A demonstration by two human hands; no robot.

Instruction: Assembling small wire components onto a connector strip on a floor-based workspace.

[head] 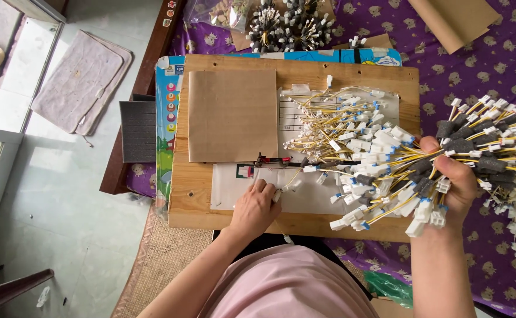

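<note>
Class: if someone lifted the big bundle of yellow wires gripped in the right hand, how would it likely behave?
The bundle of wires would probably flop, since its ends fan out loosely beyond the right hand. It is likely light, as one hand holds it. The white plugs may well snag.

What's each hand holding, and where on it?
Right hand: bunch of wires, gripped mid-length. Left hand: single wire, pinched at its white plug.

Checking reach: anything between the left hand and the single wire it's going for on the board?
Nothing visible. The left hand already touches the loose yellow wire on the white sheet; the wire pile lies to the right.
</note>
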